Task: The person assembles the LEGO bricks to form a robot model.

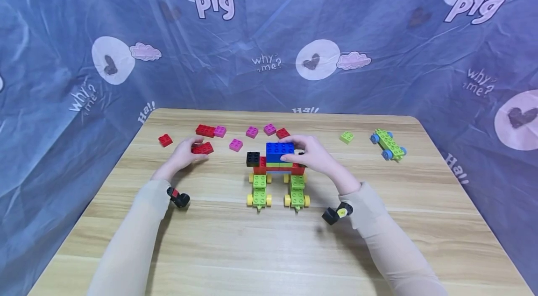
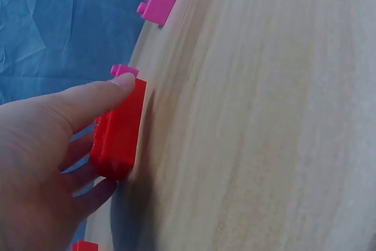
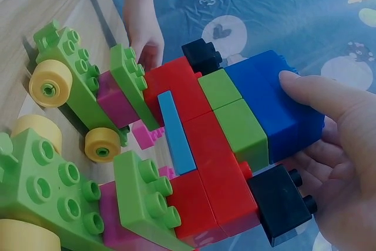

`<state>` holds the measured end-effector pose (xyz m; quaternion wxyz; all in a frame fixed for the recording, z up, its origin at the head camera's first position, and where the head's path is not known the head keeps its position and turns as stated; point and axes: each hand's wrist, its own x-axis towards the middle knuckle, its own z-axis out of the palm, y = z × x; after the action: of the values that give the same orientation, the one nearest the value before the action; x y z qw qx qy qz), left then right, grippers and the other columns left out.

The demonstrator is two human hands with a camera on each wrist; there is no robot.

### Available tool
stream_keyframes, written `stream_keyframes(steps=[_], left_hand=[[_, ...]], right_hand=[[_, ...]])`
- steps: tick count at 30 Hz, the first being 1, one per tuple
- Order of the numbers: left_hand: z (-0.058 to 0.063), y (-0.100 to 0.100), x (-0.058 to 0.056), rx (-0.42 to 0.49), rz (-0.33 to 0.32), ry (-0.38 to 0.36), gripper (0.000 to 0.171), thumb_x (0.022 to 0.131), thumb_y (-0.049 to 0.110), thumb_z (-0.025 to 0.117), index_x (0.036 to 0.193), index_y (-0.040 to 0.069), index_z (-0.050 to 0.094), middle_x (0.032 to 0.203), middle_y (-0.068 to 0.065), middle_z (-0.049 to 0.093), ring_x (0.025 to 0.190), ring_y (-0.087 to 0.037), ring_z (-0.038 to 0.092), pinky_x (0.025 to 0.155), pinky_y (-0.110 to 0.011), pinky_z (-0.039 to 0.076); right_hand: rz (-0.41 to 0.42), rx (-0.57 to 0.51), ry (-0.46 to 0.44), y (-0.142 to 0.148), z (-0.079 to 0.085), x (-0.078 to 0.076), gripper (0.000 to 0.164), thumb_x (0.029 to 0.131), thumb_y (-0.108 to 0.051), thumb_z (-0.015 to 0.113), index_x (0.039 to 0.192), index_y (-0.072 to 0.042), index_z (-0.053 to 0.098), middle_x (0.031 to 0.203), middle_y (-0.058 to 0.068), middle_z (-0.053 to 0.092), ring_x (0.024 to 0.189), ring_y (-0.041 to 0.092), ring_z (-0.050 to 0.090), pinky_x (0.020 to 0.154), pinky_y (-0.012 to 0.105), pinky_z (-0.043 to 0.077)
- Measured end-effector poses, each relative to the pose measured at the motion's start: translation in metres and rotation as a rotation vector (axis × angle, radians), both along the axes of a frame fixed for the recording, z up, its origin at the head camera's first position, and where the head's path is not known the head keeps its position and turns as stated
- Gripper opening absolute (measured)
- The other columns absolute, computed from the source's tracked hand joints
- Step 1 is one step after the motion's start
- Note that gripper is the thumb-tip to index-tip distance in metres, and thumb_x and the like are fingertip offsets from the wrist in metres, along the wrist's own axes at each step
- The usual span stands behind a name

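Note:
My left hand (image 1: 185, 153) holds a red brick (image 2: 120, 133), thumb along its near side and fingers behind it. On the right, my hand (image 1: 310, 152) grips the large blue brick (image 3: 279, 107) at the top of a built model, with the thumb on its front and the fingers mostly hidden behind. Beneath the blue brick are green bricks (image 3: 241, 130), then a row of red bricks (image 3: 220, 171) with a black brick (image 1: 253, 158) at each end. Green wheeled bases (image 1: 259, 191) with yellow wheels stand under both sides of the model.
Several pink bricks (image 1: 236, 145) and red bricks (image 1: 165, 140) lie scattered toward the back of the table (image 1: 235, 249). At the back right are a loose green brick (image 1: 346, 137) and a green wheeled base with blue wheels (image 1: 388, 144). A blue printed cloth (image 1: 269, 86) hangs around the table.

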<state>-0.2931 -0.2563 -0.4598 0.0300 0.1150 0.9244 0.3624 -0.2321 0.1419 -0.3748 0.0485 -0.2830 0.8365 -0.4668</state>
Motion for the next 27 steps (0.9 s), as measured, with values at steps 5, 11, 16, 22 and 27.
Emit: stream_keyframes(steps=[5, 11, 16, 22, 27], left_hand=[[-0.0020, 0.0001, -0.0003, -0.043, 0.001, -0.016, 0.065, 0.084, 0.013, 0.073, 0.137, -0.009, 0.044, 0.138, -0.030, 0.046, 0.127, -0.044, 0.043, 0.109, -0.052, 0.032], [-0.0020, 0.0012, -0.0011, -0.095, -0.006, -0.024, 0.061, 0.085, 0.014, 0.071, 0.136, -0.008, 0.046, 0.138, -0.033, 0.043, 0.128, -0.047, 0.041, 0.109, -0.055, 0.031], [-0.0024, 0.0016, -0.0010, -0.126, -0.008, -0.005, 0.056, 0.087, 0.012, 0.069, 0.135, -0.008, 0.047, 0.137, -0.034, 0.043, 0.128, -0.048, 0.040, 0.108, -0.055, 0.032], [-0.0041, 0.0022, -0.0004, -0.143, 0.001, 0.007, 0.052, 0.090, 0.011, 0.066, 0.134, -0.009, 0.048, 0.136, -0.034, 0.044, 0.128, -0.048, 0.040, 0.109, -0.055, 0.031], [-0.0025, 0.0036, 0.0012, -0.128, 0.007, -0.003, 0.051, 0.089, 0.011, 0.066, 0.133, -0.009, 0.049, 0.135, -0.034, 0.045, 0.127, -0.047, 0.041, 0.108, -0.055, 0.032]], right_hand=[[-0.002, 0.005, 0.002, 0.0002, -0.0005, -0.0001, 0.047, 0.085, -0.013, 0.073, 0.126, 0.003, 0.059, 0.114, 0.019, 0.067, 0.100, 0.030, 0.067, 0.085, 0.041, 0.055], [-0.006, 0.007, 0.009, 0.0001, -0.0015, -0.0006, 0.046, 0.085, -0.013, 0.073, 0.126, 0.002, 0.059, 0.114, 0.018, 0.068, 0.100, 0.029, 0.067, 0.086, 0.042, 0.055], [-0.007, -0.011, -0.014, -0.0007, -0.0014, 0.0000, 0.045, 0.085, -0.013, 0.073, 0.126, 0.000, 0.060, 0.112, 0.018, 0.068, 0.098, 0.029, 0.067, 0.084, 0.045, 0.055], [-0.008, -0.017, -0.013, -0.0009, -0.0009, 0.0014, 0.043, 0.086, -0.012, 0.072, 0.126, 0.000, 0.060, 0.112, 0.018, 0.068, 0.097, 0.027, 0.067, 0.081, 0.040, 0.056], [-0.016, -0.018, -0.019, -0.0009, -0.0015, 0.0013, 0.043, 0.085, -0.012, 0.073, 0.125, -0.001, 0.061, 0.111, 0.018, 0.068, 0.097, 0.027, 0.067, 0.080, 0.034, 0.056]])
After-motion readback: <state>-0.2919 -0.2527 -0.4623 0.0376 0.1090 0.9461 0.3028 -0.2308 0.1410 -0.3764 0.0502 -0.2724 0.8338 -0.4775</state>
